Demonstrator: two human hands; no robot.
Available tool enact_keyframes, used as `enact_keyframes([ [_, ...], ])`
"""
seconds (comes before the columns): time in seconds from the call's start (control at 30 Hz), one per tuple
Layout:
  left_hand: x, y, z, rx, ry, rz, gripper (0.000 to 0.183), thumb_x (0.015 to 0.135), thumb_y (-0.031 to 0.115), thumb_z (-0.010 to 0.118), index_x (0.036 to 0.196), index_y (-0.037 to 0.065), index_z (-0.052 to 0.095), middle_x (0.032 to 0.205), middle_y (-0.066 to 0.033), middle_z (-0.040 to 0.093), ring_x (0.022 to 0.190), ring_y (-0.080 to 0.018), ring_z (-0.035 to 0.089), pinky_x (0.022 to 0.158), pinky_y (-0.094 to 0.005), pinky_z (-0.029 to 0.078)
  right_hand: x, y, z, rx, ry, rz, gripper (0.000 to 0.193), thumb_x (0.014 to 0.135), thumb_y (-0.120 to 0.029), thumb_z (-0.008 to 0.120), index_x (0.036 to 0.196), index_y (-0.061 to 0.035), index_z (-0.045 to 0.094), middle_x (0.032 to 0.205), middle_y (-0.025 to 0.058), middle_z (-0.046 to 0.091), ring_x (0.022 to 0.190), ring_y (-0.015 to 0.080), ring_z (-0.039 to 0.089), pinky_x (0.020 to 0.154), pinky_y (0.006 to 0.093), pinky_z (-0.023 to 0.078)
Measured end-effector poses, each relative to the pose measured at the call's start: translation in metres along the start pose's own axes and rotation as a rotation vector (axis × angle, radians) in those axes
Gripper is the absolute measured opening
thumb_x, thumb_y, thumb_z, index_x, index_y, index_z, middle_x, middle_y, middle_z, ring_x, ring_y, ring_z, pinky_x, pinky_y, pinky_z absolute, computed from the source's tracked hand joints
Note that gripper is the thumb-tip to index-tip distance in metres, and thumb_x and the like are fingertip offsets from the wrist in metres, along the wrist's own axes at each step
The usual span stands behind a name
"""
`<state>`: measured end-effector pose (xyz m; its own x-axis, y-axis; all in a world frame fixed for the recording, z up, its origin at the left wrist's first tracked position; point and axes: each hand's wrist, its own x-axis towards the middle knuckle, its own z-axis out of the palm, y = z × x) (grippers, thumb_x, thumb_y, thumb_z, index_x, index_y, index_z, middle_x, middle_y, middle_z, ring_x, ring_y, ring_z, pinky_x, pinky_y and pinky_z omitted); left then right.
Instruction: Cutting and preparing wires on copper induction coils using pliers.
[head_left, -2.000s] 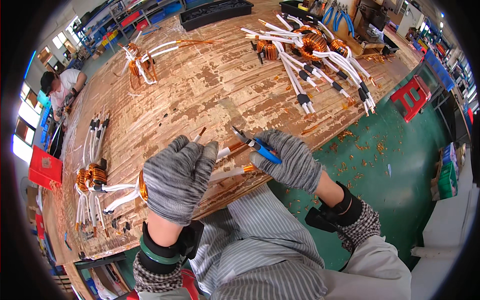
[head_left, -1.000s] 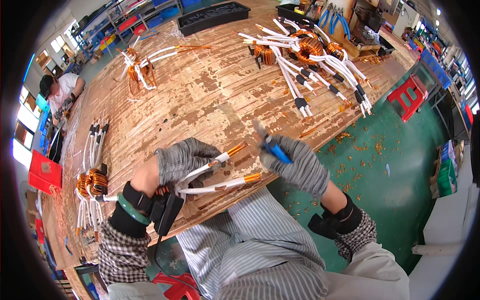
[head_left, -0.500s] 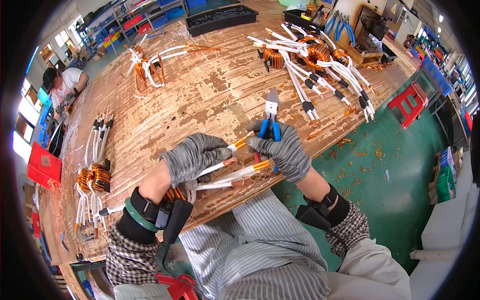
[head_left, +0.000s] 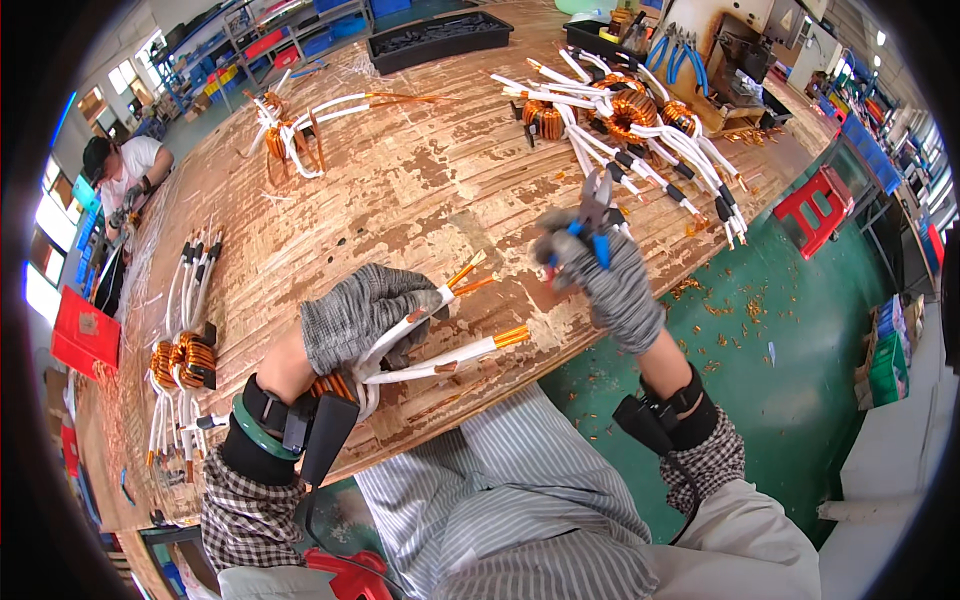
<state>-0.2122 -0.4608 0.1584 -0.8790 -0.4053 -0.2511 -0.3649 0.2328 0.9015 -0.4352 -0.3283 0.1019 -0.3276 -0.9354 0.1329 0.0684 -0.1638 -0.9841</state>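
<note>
My left hand (head_left: pixel 365 315), in a grey knit glove, is closed around a white-sleeved lead whose bare copper strands (head_left: pixel 466 270) fan out past the fingers. That lead belongs to a copper coil (head_left: pixel 332 384) at the table's near edge, partly hidden under my wrist. Another white-sleeved lead (head_left: pixel 440 362) of the coil points right, its copper end exposed. Off to the right and apart from the coil, my gloved right hand (head_left: pixel 615 290) grips blue-handled cutting pliers (head_left: pixel 597 205), jaws pointing up and away. Motion blurs this hand's fingers.
Several finished-looking coils (head_left: pixel 632 112) with white leads lie at the back right, another coil (head_left: pixel 276 140) at the back left, more (head_left: pixel 185 360) at left. A black tray (head_left: pixel 440 42) stands at the far edge. Red stools (head_left: pixel 815 210) flank the table. A person (head_left: pixel 130 175) works at far left.
My right hand has moved up and right with the pliers, away from the lead. My left hand has shifted slightly left, and the copper strands it holds now spread apart.
</note>
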Motion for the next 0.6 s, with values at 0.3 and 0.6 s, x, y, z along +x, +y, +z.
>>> enact_keyframes([
  [0.3, -0.009, 0.004, -0.004, 0.008, 0.026, -0.009, 0.03, 0.086, 0.027, 0.055, 0.091, -0.002, 0.061, 0.069, -0.0039, 0.058, 0.062, -0.0081, 0.053, 0.058, -0.0225, 0.044, 0.004, 0.013, 0.01, -1.31, -0.118, -0.401, 0.039, 0.075, -0.02, 0.059, 0.109, -0.0024, 0.052, 0.102, 0.0177, 0.055, 0.097, 0.0314, 0.052, 0.086, 0.0379, 0.042],
  [0.6, -0.011, 0.006, -0.001, -0.009, 0.025, 0.05, 0.028, 0.086, 0.024, 0.054, 0.089, -0.002, 0.062, 0.069, -0.0048, 0.06, 0.06, -0.0086, 0.053, 0.056, -0.0236, 0.044, 0.01, 0.016, 0.027, -1.135, -0.347, -0.328, 0.04, 0.079, -0.02, 0.056, 0.111, 0.0021, 0.048, 0.107, 0.0226, 0.051, 0.101, 0.036, 0.049, 0.09, 0.0402, 0.04],
])
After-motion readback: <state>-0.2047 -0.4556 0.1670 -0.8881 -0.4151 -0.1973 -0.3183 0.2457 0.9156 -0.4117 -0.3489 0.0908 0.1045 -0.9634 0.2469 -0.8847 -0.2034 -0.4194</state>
